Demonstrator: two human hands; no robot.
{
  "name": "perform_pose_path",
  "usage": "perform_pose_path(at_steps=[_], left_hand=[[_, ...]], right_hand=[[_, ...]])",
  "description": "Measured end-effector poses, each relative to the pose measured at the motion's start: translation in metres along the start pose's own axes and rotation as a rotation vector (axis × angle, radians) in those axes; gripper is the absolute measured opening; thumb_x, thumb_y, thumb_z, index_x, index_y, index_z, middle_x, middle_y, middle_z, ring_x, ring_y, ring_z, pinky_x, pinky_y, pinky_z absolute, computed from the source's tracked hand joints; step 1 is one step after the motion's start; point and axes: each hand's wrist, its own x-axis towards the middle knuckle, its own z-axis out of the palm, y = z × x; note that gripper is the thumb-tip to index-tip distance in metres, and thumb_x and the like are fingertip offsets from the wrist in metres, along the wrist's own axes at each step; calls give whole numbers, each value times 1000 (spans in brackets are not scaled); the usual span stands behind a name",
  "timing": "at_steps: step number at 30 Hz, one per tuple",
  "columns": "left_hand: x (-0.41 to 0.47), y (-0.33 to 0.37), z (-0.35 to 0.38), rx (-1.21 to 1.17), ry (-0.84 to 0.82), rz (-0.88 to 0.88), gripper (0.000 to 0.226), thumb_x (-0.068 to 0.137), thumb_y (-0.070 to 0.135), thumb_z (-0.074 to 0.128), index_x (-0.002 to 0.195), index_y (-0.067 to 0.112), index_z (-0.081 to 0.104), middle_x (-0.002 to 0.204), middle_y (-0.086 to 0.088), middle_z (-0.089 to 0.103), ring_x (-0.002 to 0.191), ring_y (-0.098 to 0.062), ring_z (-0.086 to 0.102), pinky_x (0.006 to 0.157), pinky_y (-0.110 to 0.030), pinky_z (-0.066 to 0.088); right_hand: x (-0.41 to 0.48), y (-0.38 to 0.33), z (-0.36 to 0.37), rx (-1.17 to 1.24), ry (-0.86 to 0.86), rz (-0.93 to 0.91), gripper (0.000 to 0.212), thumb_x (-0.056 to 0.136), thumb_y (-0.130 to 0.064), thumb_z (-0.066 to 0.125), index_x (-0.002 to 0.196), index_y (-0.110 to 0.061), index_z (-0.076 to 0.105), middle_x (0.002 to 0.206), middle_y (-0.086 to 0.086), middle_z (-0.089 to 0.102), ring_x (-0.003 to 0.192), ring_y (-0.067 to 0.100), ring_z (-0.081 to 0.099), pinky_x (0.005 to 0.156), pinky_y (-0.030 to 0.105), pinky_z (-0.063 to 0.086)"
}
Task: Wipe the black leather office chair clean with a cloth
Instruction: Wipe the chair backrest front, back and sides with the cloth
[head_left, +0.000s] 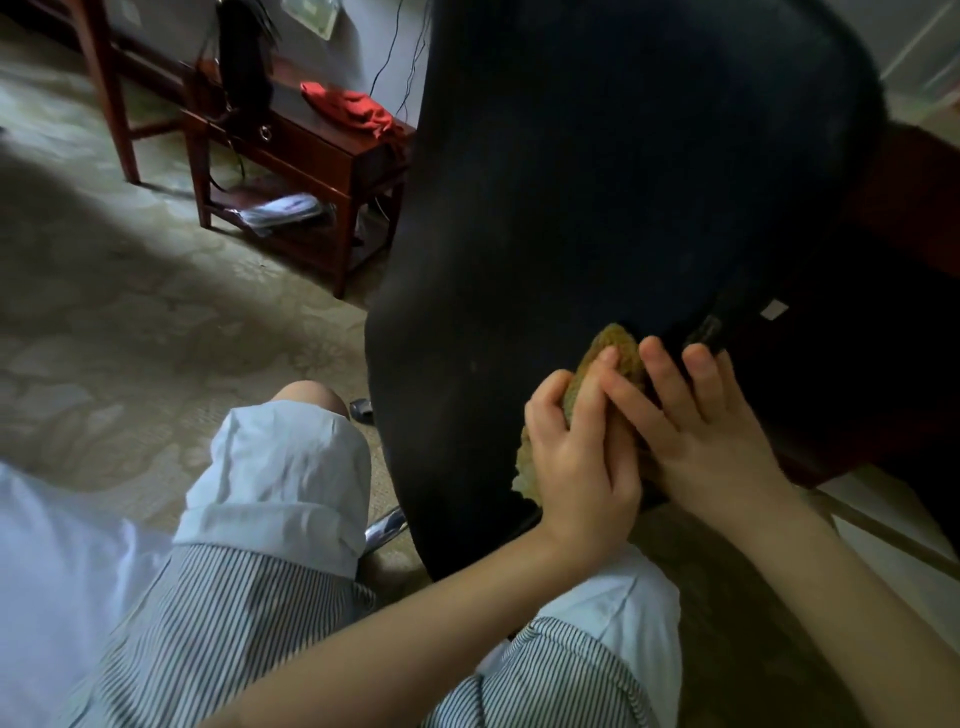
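Nearest, below the chair's lower edge: two bent knees in striped shorts, left knee (307, 399) bare just off the chair's left flank. A chrome base leg (385, 525) shows under that edge.

Both hands sit low on the black leather chair (613, 171), on its rear panel. Left hand (579, 457) grips the cloth (618, 347), thumb hooked round its left edge, fingers folded over the top. Right hand (714, 436) lies flat and spread, fingers fairly straight, pressing down beside the left, index finger crossing the left's fingers. The cloth, mustard-coloured and bunched, is trapped between palms and leather; only its top tuft and a frayed lower edge show.

Just right of the fingertips: a dark lever or bracket (707, 331) and a small white tag (774, 310) on the chair's underside. Detail too dark to read.

Risks, as I judge them:
- Two-handed pressure on a base that likely rolls or swivels; the chair may drift away and the stroke lose contact.
- Right fingertips close to the lever; a stroke rightward may snag cloth or knuckle there.
- Wadded cloth covers little leather; pale specks left of the hands could be skipped.
- Dim light hides what is already clean.

Beyond the chair's left side: patterned carpet (130, 312), then a dark wooden side table (317, 156) carrying red fabric (353, 111).
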Motion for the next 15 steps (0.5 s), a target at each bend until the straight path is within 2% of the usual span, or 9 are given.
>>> perform_pose_path(at_steps=[1, 3, 6, 8, 11, 12, 15], left_hand=[[-8, -11, -2, 23, -3, -25, 34, 99, 37, 32, 132, 30, 35, 120, -4, 38, 106, -19, 47, 90, -36, 47], [-29, -35, -9, 79, -33, -86, 35, 98, 34, 34, 133, 33, 32, 122, -1, 35, 108, -20, 46, 92, -34, 46], [-59, -79, -26, 141, -115, -152, 46, 89, 22, 39, 132, 36, 31, 123, -4, 34, 109, -19, 43, 93, -34, 44], [-66, -103, -38, 169, -164, -286, 44, 89, 23, 38, 131, 39, 34, 123, -11, 37, 110, -20, 42, 96, -33, 41], [-61, -116, -47, 145, -107, -673, 44, 98, 17, 38, 140, 31, 33, 119, -2, 35, 111, -17, 43, 98, -30, 38], [-57, -114, -46, 127, -73, -753, 44, 100, 18, 37, 142, 28, 32, 118, 1, 33, 111, -16, 43, 96, -28, 37], [-41, -95, -39, 93, 2, -777, 42, 100, 19, 36, 142, 24, 34, 117, 4, 32, 112, -14, 42, 91, -22, 31]], right_hand=[[1, 5, 0, -17, -28, -41, 64, 98, -36, 36, 151, -23, 3, 156, 3, -22, 142, 22, -22, 117, 44, 2], [3, 11, 0, -40, -59, -72, 62, 96, -43, 43, 149, -28, 15, 155, 1, -23, 141, 22, -25, 116, 45, 6], [4, 7, 2, -54, -38, -35, 72, 88, -38, 58, 148, -31, 18, 155, 0, -25, 140, 21, -26, 116, 44, 4], [6, 5, 3, -83, -35, -29, 85, 81, -33, 72, 148, -31, 19, 155, 1, -24, 141, 22, -25, 116, 43, 4], [12, 2, 5, -96, -37, -23, 96, 75, -29, 79, 148, -30, 17, 155, 1, -24, 141, 22, -25, 117, 42, 2], [14, 0, 6, -92, -38, -20, 99, 74, -28, 80, 148, -29, 16, 155, 1, -23, 141, 22, -25, 117, 41, 1], [27, -4, 9, -65, -27, -17, 92, 75, -29, 78, 147, -28, 20, 156, 0, -22, 141, 22, -24, 116, 41, 1]])
